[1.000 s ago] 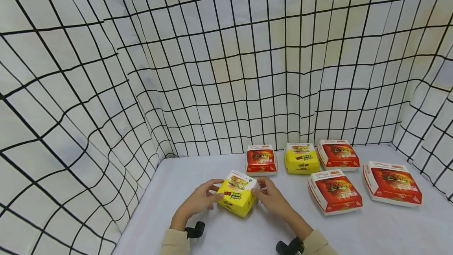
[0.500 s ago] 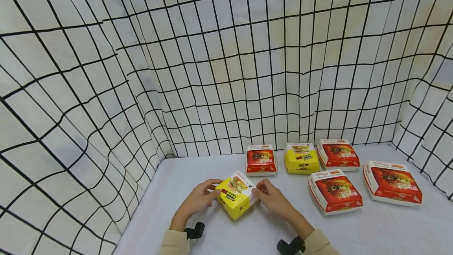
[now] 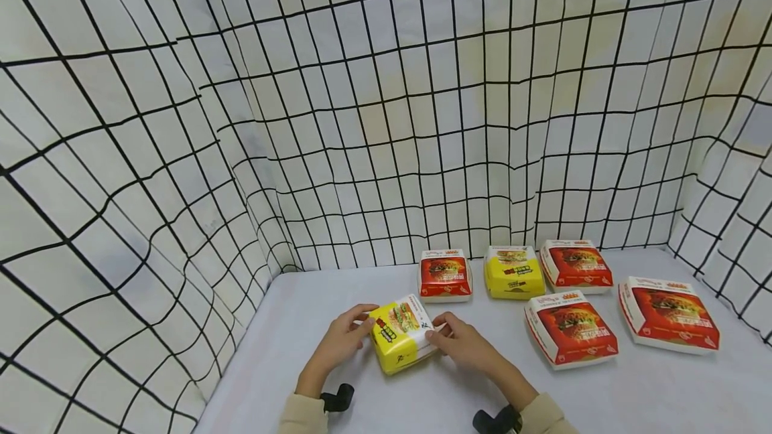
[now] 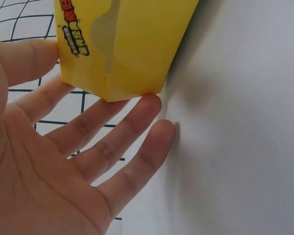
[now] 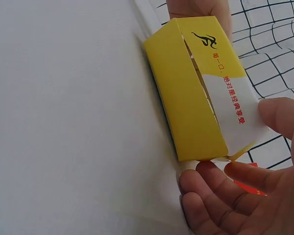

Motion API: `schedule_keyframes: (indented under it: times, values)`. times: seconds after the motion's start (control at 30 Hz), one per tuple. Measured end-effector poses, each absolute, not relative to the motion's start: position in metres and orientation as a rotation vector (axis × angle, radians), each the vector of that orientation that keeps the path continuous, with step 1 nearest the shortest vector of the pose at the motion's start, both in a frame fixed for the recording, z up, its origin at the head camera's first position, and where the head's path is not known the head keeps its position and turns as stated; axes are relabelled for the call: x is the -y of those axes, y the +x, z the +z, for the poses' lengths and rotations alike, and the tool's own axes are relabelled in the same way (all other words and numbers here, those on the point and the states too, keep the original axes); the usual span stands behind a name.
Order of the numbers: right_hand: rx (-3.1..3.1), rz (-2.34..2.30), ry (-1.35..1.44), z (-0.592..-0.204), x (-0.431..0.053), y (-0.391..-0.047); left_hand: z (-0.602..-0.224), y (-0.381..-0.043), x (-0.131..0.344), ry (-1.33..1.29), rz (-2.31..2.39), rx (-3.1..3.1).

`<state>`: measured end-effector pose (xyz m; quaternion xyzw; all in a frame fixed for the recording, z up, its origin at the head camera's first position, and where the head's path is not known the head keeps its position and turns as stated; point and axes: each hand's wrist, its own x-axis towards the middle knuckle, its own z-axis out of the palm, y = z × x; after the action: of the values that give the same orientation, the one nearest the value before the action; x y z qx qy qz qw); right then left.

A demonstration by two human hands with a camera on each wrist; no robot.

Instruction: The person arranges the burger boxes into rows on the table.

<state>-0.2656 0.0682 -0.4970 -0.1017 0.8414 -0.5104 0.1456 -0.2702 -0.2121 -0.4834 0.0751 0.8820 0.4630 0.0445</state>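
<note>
In the head view a yellow-and-white cardboard burger box (image 3: 398, 337), printed with a burger, sits slightly askew on the white tabletop between both hands. My left hand (image 3: 339, 348) holds its left end. From the left wrist, the thumb of the left hand (image 4: 81, 142) is at one edge of the box (image 4: 142, 39), with several fingers spread around its lower corners. My right hand (image 3: 467, 341) grips the opposite end. The right wrist view has the thumb of the right hand (image 5: 255, 188) on the white part of the box (image 5: 191, 93), its other fingers curled under the near corner.
Behind the held box stands a red burger box (image 3: 445, 274). To the right are another yellow box (image 3: 514, 273) and three red ones: a back box (image 3: 577, 265), a front box (image 3: 569, 327) and a far-right box (image 3: 668, 313). Grid-patterned cloth walls (image 3: 386, 119) enclose the white table (image 3: 289, 313).
Between my hands the yellow burger box has turned clockwise as seen from above; its printed text has swung from the front to the left. The other boxes stay put.
</note>
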Motion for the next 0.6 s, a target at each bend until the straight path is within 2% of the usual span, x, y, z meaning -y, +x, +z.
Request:
schedule_keyframes:
  times: [0.6]
  values:
    - [-2.406, -1.395, -0.331, -0.4927, -0.0688, -0.2620, -0.4878, -0.2724, 0.2022, 0.222, 1.429, -2.747]
